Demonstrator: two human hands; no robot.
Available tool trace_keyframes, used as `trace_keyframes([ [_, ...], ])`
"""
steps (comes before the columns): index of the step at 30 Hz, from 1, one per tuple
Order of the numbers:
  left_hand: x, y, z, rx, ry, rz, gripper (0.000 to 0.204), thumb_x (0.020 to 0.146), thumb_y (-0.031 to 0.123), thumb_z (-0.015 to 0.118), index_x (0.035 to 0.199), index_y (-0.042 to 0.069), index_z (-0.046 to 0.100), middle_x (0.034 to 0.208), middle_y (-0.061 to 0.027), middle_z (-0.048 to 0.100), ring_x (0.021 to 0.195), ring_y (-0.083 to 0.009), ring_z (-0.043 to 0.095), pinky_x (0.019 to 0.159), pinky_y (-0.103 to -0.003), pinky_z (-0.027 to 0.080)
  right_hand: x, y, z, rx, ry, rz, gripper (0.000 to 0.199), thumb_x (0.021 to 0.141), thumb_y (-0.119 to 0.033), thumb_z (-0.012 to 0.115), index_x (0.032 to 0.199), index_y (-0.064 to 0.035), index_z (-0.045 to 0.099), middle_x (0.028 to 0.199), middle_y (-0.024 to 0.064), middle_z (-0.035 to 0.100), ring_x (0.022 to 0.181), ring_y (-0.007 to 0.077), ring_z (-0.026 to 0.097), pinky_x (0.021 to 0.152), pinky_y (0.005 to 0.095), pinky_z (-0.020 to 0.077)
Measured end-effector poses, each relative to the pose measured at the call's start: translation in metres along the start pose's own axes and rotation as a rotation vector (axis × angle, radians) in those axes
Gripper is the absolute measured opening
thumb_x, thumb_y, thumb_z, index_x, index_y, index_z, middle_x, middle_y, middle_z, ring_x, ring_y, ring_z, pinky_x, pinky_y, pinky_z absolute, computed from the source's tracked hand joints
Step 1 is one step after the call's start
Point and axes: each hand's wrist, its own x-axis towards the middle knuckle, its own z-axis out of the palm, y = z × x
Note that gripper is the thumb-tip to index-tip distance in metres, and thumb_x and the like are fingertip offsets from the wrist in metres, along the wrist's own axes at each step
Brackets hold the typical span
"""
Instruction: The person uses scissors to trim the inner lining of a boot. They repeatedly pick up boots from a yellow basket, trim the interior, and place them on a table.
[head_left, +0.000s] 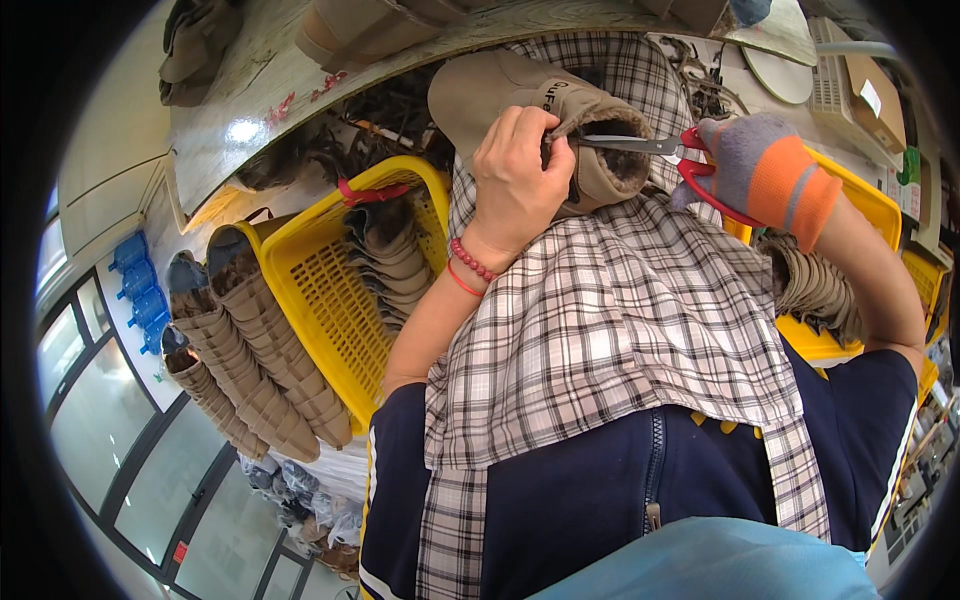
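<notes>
Across my lap, on a checked apron (620,310), lies a beige boot (485,95) with a brown fleecy lining, its opening turned toward my right. My bare left hand (520,175) pinches the edge of that opening between thumb and fingers. In a grey and orange knit glove, my right hand (765,170) is closed round the red handles of a pair of scissors (640,145). The scissor blades reach across the boot's opening, with their tips close to my left fingertips. Whether material lies between the blades, I cannot tell.
A yellow basket (310,300) holding nested beige uppers stands at my left, beside more stacks of uppers (270,330). Another yellow basket (870,200) with stacked uppers (815,285) is at my right. Ahead runs a worktable edge (250,125) with boots on it; dark scraps (705,85) lie below.
</notes>
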Motion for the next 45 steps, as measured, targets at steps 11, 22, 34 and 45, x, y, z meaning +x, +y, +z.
trace_keyframes([
  [11,0.000,0.001,0.000,-0.003,0.007,0.005,0.012,0.072,0.001,0.061,0.083,0.000,0.056,0.074,-0.0116,0.056,0.063,-0.0261,0.056,0.057,-0.033,0.045,0.001,0.006,0.006,0.068,0.135,0.006,0.036,0.078,-0.041,0.063,0.098,-0.0114,0.064,0.078,0.0107,0.066,0.075,0.0270,0.065,0.068,0.0364,0.0495],
  [22,-0.009,-0.003,-0.033,-0.059,0.207,-0.113,0.010,0.077,0.000,0.061,0.087,0.000,0.059,0.081,-0.0113,0.061,0.071,-0.0206,0.060,0.065,-0.028,0.048,-0.011,0.038,0.054,0.517,0.347,0.058,0.072,0.064,-0.066,0.065,0.100,-0.0046,0.056,0.078,0.0176,0.063,0.076,0.0384,0.060,0.064,0.0418,0.0466],
  [34,-0.056,-0.097,-0.073,-1.522,0.203,-0.546,0.039,0.093,0.025,0.049,0.126,0.004,0.046,0.124,-0.0088,0.053,0.109,-0.0221,0.053,0.087,-0.036,0.047,-0.006,-0.007,0.066,1.150,0.508,-0.240,0.063,0.067,-0.046,0.076,0.105,-0.0005,0.056,0.067,0.0044,0.046,0.062,0.0127,0.042,0.059,0.0268,0.0413],
  [45,-0.055,-0.155,-0.084,-1.353,-0.175,-1.370,0.030,0.088,0.023,0.054,0.113,0.007,0.056,0.102,-0.0066,0.065,0.086,-0.0192,0.063,0.064,-0.033,0.054,0.054,-0.067,0.081,0.455,0.233,-0.175,0.055,0.075,-0.058,0.060,0.099,-0.0091,0.061,0.085,0.0100,0.067,0.081,0.0262,0.064,0.070,0.0356,0.0496],
])
